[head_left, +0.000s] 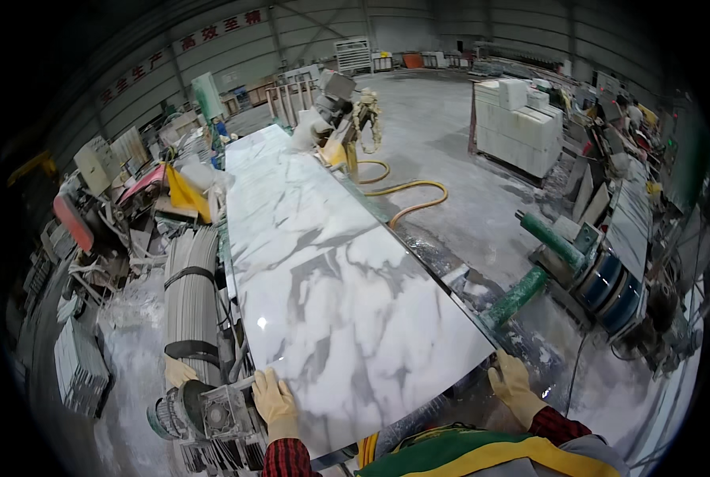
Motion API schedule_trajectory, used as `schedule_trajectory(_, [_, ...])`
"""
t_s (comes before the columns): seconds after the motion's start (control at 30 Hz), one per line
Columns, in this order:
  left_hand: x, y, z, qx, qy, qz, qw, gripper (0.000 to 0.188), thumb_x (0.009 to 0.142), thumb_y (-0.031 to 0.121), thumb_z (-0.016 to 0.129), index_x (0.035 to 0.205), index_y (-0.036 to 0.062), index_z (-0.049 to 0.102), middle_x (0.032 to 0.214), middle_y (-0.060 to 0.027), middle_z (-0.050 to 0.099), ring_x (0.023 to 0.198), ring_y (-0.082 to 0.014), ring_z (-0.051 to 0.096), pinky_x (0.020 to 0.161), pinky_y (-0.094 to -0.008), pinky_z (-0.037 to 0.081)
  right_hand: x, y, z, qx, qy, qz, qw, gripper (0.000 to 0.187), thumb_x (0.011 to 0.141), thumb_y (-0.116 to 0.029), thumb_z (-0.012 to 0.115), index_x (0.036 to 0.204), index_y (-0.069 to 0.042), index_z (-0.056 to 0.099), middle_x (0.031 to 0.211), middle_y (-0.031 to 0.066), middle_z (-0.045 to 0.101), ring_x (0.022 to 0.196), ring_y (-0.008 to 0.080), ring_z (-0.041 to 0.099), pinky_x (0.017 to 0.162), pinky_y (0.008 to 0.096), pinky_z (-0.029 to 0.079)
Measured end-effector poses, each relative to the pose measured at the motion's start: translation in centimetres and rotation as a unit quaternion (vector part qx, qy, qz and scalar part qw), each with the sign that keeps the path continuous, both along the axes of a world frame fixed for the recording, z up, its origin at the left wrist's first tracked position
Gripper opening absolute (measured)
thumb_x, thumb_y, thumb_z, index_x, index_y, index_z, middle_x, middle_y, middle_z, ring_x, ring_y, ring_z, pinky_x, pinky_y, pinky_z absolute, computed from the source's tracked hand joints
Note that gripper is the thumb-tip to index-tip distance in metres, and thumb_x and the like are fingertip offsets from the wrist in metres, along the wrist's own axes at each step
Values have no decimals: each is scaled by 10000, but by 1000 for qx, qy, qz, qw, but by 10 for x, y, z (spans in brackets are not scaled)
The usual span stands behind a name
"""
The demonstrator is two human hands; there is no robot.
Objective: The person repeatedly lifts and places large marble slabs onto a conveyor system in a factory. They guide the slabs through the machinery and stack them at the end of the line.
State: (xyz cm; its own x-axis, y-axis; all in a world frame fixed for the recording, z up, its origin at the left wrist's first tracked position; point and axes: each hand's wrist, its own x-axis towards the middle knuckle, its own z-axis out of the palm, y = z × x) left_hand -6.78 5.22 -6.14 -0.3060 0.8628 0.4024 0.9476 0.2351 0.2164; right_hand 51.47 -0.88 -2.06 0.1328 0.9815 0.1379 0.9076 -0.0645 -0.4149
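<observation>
A glossy, grey-veined white rectangular slab (343, 298); cream-gloved left hand (275, 399) on its near-left edge, cream-gloved right hand (514, 382) at its near-right corner, grips unclear.

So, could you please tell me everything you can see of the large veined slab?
The slab is long and white with irregular grey veining; it looks like polished stone, with a bright reflection on its glossy top. It lies flat, stretching away from the person. The gloved left grip rests at its near left edge; the gloved right grip is at its near right corner, contact unclear.
</observation>
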Motion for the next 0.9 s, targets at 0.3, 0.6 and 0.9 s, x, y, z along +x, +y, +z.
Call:
schedule_trajectory(0.3, [-5,0,-10,11,0,-11,1000,479,1030,226,631,1474,59,567,1592,-291,485,1378,-513,519,1163,-538,444,-19,-25,-59,-276,551,-66,785,735,1028,-618,629,1344,42,704,1254,180,767,1179,280,718,1026,412,536])
schedule_trajectory(0.6, [-9,-7,-10,11,-12,-9,1000,496,1023,193,641,1491,56,554,1603,-303,465,1389,-502,521,1176,-537,436,-115,22,-61,-233,599,-140,753,678,959,-545,779,1196,87,715,1023,180,765,930,268,741,801,399,578])
schedule_trajectory(0.9, [-6,-11,-13,28,-17,-19,999,495,1011,204,652,1477,55,572,1577,-322,487,1387,-522,515,1167,-559,436,-99,24,-105,-251,491,-122,826,680,974,-589,736,856,79,783,828,163,776,745,253,739,695,356,580])
